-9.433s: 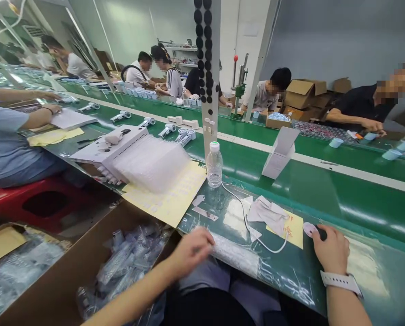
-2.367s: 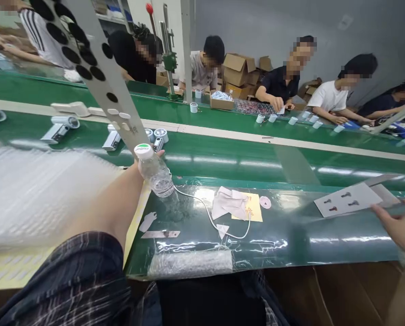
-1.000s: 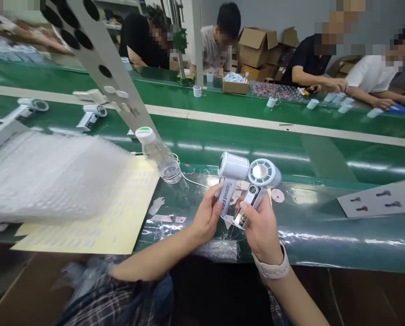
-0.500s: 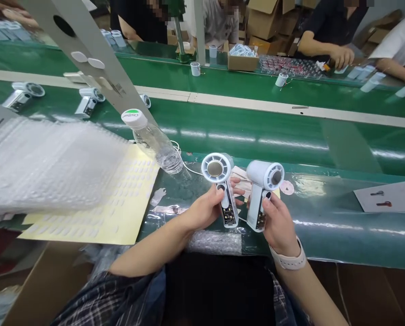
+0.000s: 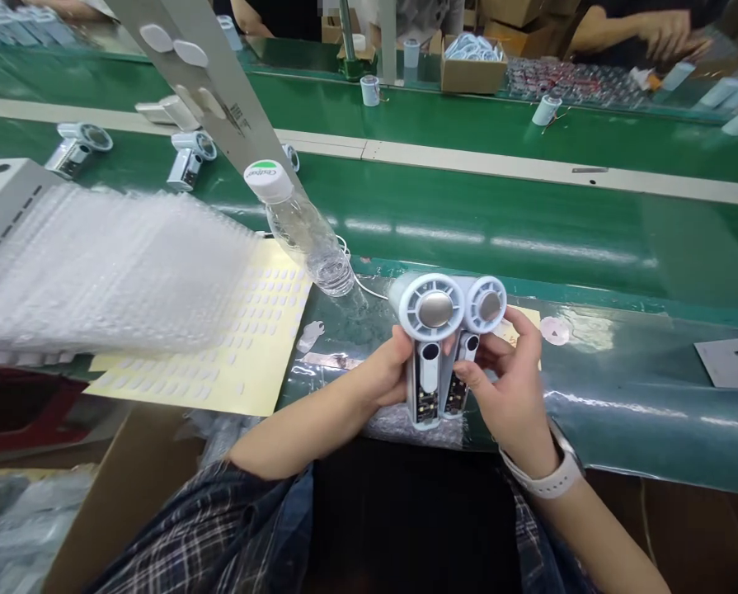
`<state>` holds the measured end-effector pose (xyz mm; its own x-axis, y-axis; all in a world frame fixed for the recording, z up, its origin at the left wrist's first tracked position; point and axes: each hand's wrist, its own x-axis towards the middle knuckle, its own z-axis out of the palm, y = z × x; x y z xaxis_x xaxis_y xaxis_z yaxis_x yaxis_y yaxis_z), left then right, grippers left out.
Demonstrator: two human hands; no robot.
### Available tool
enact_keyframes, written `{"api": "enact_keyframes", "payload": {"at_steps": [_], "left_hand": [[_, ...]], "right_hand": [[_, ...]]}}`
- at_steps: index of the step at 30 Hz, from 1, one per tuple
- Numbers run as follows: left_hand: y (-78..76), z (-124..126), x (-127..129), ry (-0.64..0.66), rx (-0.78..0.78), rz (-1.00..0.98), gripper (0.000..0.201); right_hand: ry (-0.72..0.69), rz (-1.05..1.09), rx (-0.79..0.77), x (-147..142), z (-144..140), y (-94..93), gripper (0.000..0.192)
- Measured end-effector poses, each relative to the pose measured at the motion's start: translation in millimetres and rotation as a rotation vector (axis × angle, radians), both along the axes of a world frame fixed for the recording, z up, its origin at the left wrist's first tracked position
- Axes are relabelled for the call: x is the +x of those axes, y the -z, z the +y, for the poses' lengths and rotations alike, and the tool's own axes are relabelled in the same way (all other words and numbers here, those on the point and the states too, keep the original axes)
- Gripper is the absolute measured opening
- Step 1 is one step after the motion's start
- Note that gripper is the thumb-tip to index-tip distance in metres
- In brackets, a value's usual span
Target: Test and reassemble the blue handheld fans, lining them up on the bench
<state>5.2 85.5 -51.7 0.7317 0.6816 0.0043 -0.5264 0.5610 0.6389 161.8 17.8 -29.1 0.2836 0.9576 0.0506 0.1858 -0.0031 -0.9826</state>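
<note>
Two light-blue handheld fans are held side by side above the bench, round heads up, with circuit boards showing in their handles. My left hand (image 5: 388, 371) is closed around the left handheld fan (image 5: 429, 307), gripping the handle from its left side; most of those fingers are hidden behind it. The right handheld fan (image 5: 486, 305) stands partly behind the left one. My right hand (image 5: 512, 388) is closed on it, thumb at the front of the handle and fingers behind. Both fan heads face me, each with a silver disc in the middle.
A clear water bottle (image 5: 307, 231) stands beside a slanted metal post (image 5: 220, 91). Left lie a stack of bubble bags (image 5: 121, 264) and a yellow sticker sheet (image 5: 257, 363). More fans (image 5: 189, 157) lie on the green conveyor (image 5: 443, 206). Co-workers' hands (image 5: 665, 37) are across the line.
The two fans have come together from apart; the left one now overlaps the right, whose head has turned toward me. The whole view has shifted slightly.
</note>
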Motion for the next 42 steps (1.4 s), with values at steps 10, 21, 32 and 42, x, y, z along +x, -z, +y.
{"api": "enact_keyframes", "payload": {"at_steps": [10, 21, 32, 42], "left_hand": [[2.2, -8, -3, 0.104, -0.031, 0.021, 0.083], [5.0, -5, -1, 0.079, 0.057, 0.119, 0.085], [7.1, -6, -1, 0.077, 0.037, 0.128, 0.085], [11.3, -5, 0, 0.122, 0.058, 0.101, 0.086]], "right_hand": [[-0.238, 0.408, -0.255, 20, 5, -22.4, 0.093], [-0.253, 0.481, -0.234, 14, 8, -17.3, 0.085], [-0.28, 0.509, -0.228, 16, 9, -10.9, 0.09], [-0.298, 0.528, -0.248, 19, 11, -7.1, 0.093]]}}
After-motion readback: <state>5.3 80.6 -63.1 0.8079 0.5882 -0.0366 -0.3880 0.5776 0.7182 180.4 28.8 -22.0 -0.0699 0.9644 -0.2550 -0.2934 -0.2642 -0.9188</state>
